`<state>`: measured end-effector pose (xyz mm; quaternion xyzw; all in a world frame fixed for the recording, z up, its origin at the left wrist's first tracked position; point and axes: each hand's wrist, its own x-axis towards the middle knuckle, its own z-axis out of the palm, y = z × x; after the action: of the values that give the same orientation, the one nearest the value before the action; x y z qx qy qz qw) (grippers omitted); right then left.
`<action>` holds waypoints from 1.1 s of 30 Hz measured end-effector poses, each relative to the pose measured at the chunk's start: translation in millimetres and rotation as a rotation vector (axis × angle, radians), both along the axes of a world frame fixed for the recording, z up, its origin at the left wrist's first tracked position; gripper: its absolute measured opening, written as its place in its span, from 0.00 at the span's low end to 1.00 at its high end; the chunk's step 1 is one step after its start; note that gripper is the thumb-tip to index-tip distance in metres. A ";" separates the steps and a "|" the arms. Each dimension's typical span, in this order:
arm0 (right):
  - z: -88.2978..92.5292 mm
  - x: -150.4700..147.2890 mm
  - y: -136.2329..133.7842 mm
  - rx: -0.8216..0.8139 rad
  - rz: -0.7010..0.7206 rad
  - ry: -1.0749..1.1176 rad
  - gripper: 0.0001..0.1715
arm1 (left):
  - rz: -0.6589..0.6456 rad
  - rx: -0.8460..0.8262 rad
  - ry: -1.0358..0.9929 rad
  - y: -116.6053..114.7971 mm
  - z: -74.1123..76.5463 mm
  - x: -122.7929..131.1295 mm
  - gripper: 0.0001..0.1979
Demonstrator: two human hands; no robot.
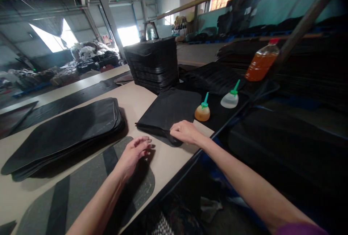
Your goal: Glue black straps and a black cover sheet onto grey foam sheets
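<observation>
My right hand (185,131) is closed on the near corner of a black sheet (174,108), the top one of a low pile on the table. That edge bends up a little under my fingers. My left hand (135,152) hovers over the rounded end of a grey mat (87,173) with black bands across it, its fingers loosely apart and holding nothing. A thicker pile of black mats (65,130) with rounded corners lies left of my left hand. Right behind my right hand stands a squeeze bottle (202,112) with amber liquid and a green nozzle.
A second squeeze bottle (230,100), paler inside, stands farther right. Behind it is a large bottle of orange liquid (262,62) with a red cap. A tall stack of black sheets (153,62) rises at the table's back. A slanted metal bar (304,28) crosses the right side.
</observation>
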<state>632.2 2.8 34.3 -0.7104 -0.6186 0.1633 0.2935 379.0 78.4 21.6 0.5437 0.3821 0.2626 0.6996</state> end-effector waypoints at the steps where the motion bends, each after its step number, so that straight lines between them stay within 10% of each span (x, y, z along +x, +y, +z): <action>1: 0.7 0.1 0.6 -0.002 0.006 0.001 0.16 | 0.002 0.000 0.001 -0.2 0.2 0.4 0.21; 12: 11.1 7.6 -7.9 0.101 0.024 -0.015 0.17 | 0.019 -0.075 -0.032 -3.1 7.6 7.8 0.24; 19: -1.0 -55.4 -19.9 0.270 0.100 -0.210 0.14 | -0.063 -0.248 -0.135 -15.8 26.6 37.5 0.27; 23: 4.9 -78.0 -31.0 0.313 0.244 -0.281 0.17 | 0.139 -0.118 -0.047 -17.5 22.1 31.5 0.22; 33: 7.3 26.6 44.5 -0.140 -0.277 -0.341 0.22 | 0.041 0.155 0.298 -45.0 34.4 -40.9 0.24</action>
<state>658.8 47.3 41.6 -0.8243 -0.5431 0.0413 0.1543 338.1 33.4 56.0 0.6211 0.4713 0.2218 0.5856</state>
